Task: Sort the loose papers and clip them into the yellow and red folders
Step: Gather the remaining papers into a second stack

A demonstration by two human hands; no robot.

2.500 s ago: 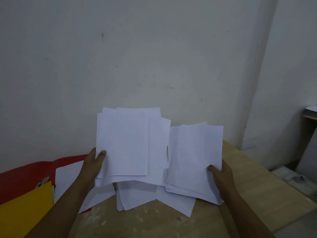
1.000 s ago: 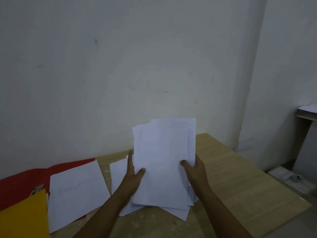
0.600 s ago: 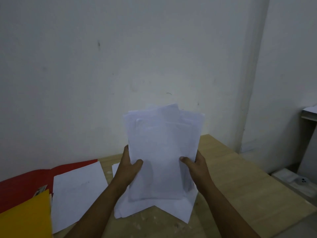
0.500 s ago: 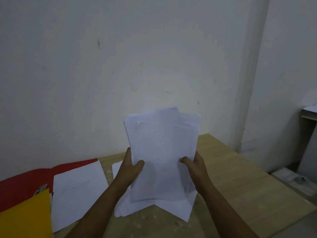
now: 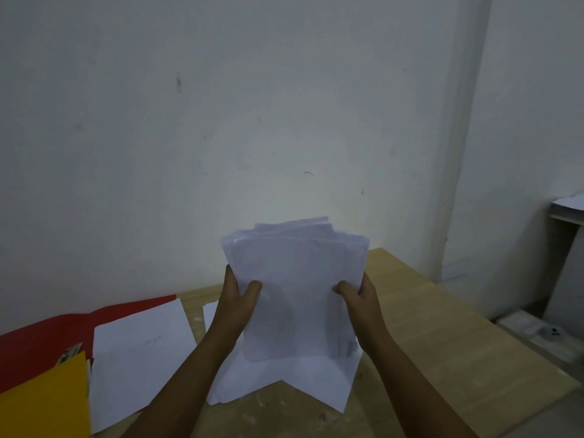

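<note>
I hold a stack of white papers (image 5: pixel 297 289) upright over the wooden table (image 5: pixel 442 336). My left hand (image 5: pixel 238 300) grips its left edge, thumb in front. My right hand (image 5: pixel 358 298) grips its right edge the same way. The stack's bottom edge stands on several loose papers (image 5: pixel 284 382) lying flat on the table. To the left lies an open red folder (image 5: pixel 41 336) with a white sheet (image 5: pixel 139 352) on it. A yellow folder (image 5: pixel 44 403) overlaps the red one at the bottom left corner.
A white wall stands close behind the table. A metal clip (image 5: pixel 68 355) shows on the red folder beside the yellow one. To the right, past the table's edge, a shelf (image 5: pixel 568 213) carries paper, and a white bundle (image 5: pixel 543 335) lies on the floor.
The two separate bundles I held apart have been brought together into one stack. Since half a second ago the stack has dropped a little and its edges are more even.
</note>
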